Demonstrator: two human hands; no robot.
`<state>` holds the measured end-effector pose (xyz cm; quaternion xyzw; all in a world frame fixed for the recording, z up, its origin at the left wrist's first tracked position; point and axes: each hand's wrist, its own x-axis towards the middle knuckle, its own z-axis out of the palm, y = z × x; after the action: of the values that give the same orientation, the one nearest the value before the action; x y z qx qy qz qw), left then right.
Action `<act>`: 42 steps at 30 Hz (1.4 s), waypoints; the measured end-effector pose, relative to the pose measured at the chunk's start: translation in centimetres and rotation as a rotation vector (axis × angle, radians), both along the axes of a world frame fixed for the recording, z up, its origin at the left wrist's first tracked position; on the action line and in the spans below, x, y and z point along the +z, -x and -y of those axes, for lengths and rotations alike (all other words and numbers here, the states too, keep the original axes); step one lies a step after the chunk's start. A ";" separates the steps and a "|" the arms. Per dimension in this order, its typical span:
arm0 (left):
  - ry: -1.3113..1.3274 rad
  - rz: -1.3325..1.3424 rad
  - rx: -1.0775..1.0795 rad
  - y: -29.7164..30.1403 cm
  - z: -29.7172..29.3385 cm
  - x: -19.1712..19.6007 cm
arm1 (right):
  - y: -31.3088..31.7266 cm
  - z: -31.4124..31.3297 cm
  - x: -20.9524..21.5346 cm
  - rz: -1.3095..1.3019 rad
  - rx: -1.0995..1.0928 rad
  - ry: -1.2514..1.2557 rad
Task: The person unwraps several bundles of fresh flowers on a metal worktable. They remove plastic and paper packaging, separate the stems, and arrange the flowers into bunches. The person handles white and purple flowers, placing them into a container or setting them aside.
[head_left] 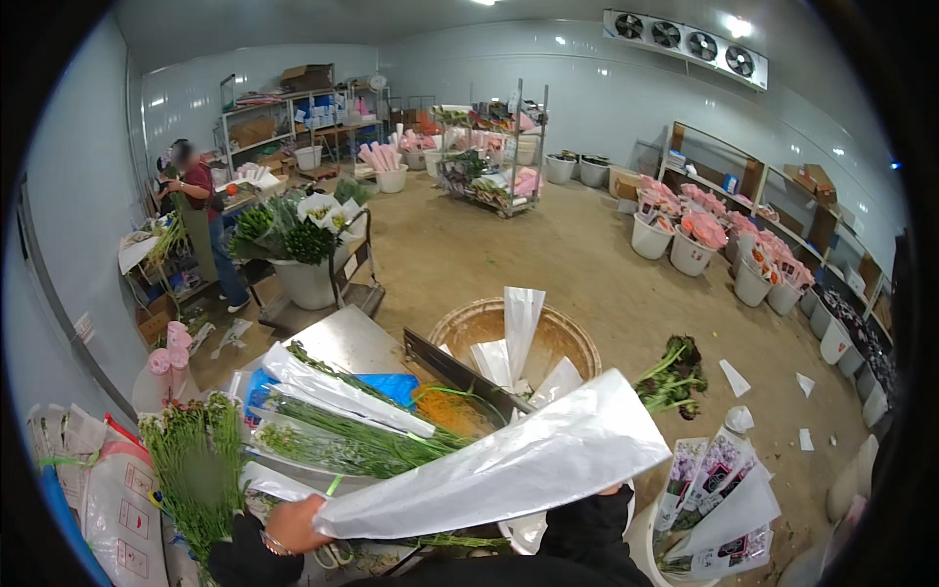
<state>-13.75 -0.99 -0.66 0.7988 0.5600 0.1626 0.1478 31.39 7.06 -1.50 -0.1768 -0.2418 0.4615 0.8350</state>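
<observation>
A long white flower sleeve (499, 465) stretches across in front of me, narrow at the left and wide at the right. My left hand (293, 523) is closed round its narrow end, a bracelet at the wrist. Under the wide end, only a bit of my right hand (612, 489) shows; its fingers are hidden by the sleeve. Just beyond lie green-stemmed flower bunches (362, 426), partly in white sleeves, on the worktable (342, 336). Left of my left hand is a leafy bunch (196, 470). Beside that hand are scissor-like handle loops (335, 556).
A round brown bin (577, 333) holding white sleeves stands past the table. At lower right, a bucket (646, 548) holds sleeved purple flowers (719, 470). Discarded greenery (675, 377) lies on the floor. A co-worker (196, 191) stands at far left near a flower cart (303, 279).
</observation>
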 end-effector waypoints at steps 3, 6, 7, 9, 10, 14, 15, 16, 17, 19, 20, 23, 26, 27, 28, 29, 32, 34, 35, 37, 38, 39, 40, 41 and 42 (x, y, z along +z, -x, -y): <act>-0.130 -0.081 -0.162 -1.7 -3.4 2.2 | -3.2 3.2 4.5 -0.019 -0.115 -0.111; -0.194 -0.188 -0.120 0.0 -7.8 1.4 | -10.1 6.1 6.2 -0.001 -0.161 -0.275; -0.254 -0.139 -0.107 -0.2 -9.1 2.2 | -13.0 7.3 6.2 0.021 -0.077 -0.493; -0.316 0.022 -0.055 0.5 -12.6 2.5 | -18.4 11.5 6.3 -0.022 -0.183 -0.583; -0.359 0.027 0.030 1.4 -14.9 1.4 | -19.3 13.6 6.9 -0.035 -0.300 -0.608; -0.474 0.410 0.468 8.8 -28.4 -5.5 | -23.5 20.3 8.5 0.176 -0.467 -0.619; -0.203 0.776 0.451 2.0 -30.6 -2.8 | -23.9 22.2 9.2 0.272 -0.518 -0.592; -0.092 0.747 0.627 3.1 -33.7 -4.0 | -24.5 22.9 9.5 0.330 -0.516 -0.578; -0.184 0.534 0.576 5.4 -36.1 -6.5 | -26.0 22.9 8.9 0.320 -0.565 -0.506; -0.052 0.397 0.547 -1.0 -39.7 -8.6 | -28.0 24.7 8.0 0.365 -0.728 -0.348; 0.003 0.355 0.503 -5.0 -40.8 -8.8 | -29.0 25.4 7.6 0.440 -0.674 -0.355; 0.099 0.758 0.715 -12.0 -43.3 -11.2 | -28.0 22.9 8.1 0.382 -0.693 -0.322; 0.419 1.540 0.363 -29.6 -38.1 -2.2 | -27.9 23.1 8.1 0.387 -0.717 -0.218; 0.457 1.633 0.249 -29.7 -38.0 -2.0 | -27.9 22.1 8.0 0.395 -0.706 -0.208; 0.509 1.716 0.125 -29.9 -38.3 -2.4 | -27.8 21.2 7.9 0.373 -0.691 -0.198; 0.516 1.691 0.076 -30.5 -37.9 -1.7 | -27.7 20.5 7.7 0.352 -0.686 -0.180; 0.343 1.460 0.004 -31.1 -36.8 -2.5 | -27.0 18.2 7.6 0.348 -0.583 -0.180; 0.137 1.171 -0.150 -30.9 -36.6 -7.7 | -25.6 16.0 8.2 0.308 -0.602 -0.179; 0.239 1.140 -0.188 -32.1 -31.7 -6.0 | -26.2 14.9 7.7 0.340 -0.590 -0.251; 0.378 0.950 -0.607 -32.2 -23.0 -6.8 | -25.8 13.0 7.8 0.311 -0.443 -0.267; 0.278 0.539 -0.767 -31.8 -18.7 -4.4 | -25.7 11.8 8.0 0.314 -0.327 -0.275; 0.302 0.493 -0.824 -30.7 -16.0 -8.6 | -23.4 9.4 10.0 0.291 -0.267 -0.353; 0.252 0.424 -0.911 -30.1 -13.5 -10.1 | -22.5 7.6 10.9 0.313 -0.199 -0.425; 0.353 0.413 -0.840 -29.3 -11.4 -12.9 | -21.0 6.3 12.3 0.280 -0.175 -0.435; 0.367 0.401 -0.773 -28.6 -10.0 -14.9 | -19.3 5.2 13.6 0.248 -0.144 -0.441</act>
<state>14.90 8.99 -15.56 0.8622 0.2016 0.1453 0.4415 50.66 1.85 12.06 -0.0625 -0.4237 0.3121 0.8480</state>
